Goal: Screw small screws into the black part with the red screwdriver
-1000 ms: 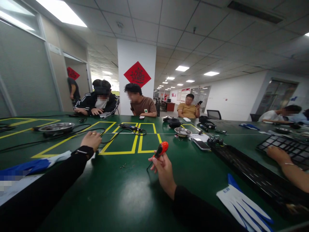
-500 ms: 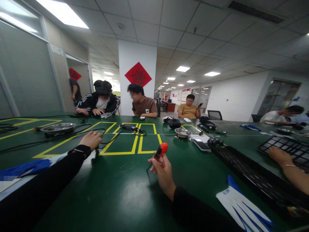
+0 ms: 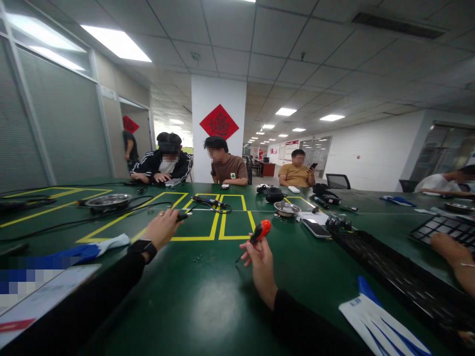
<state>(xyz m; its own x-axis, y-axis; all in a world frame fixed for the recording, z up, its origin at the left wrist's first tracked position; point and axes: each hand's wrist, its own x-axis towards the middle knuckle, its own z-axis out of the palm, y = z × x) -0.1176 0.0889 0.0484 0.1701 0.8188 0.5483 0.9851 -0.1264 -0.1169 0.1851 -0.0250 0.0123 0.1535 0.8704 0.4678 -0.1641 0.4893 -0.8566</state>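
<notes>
My right hand (image 3: pixel 262 262) is wrapped around a screwdriver (image 3: pixel 260 231) with a red and black handle, its thin shaft slanting down and left above the green table (image 3: pixel 230 306). My left hand (image 3: pixel 162 230) pinches a small black plug (image 3: pixel 183 216) with a shiny tip; the fingers cover part of it, and a black cable (image 3: pixel 159 203) runs right behind the hand. Several tiny screws (image 3: pixel 198 258) lie on the table between my hands.
Yellow tape outlines (image 3: pixel 193 239) mark the table. A metal bowl (image 3: pixel 287 208), a phone (image 3: pixel 315 228), a long black tray (image 3: pixel 393 277) and a white-blue glove (image 3: pixel 378 321) lie right. Another metal bowl (image 3: pixel 109 201) stands left. A co-worker's hand (image 3: pixel 447 249) rests at far right.
My left hand has moved right and lifted slightly, and the black plug now shows in its fingers. The camera has turned a little left. My right hand still holds the screwdriver.
</notes>
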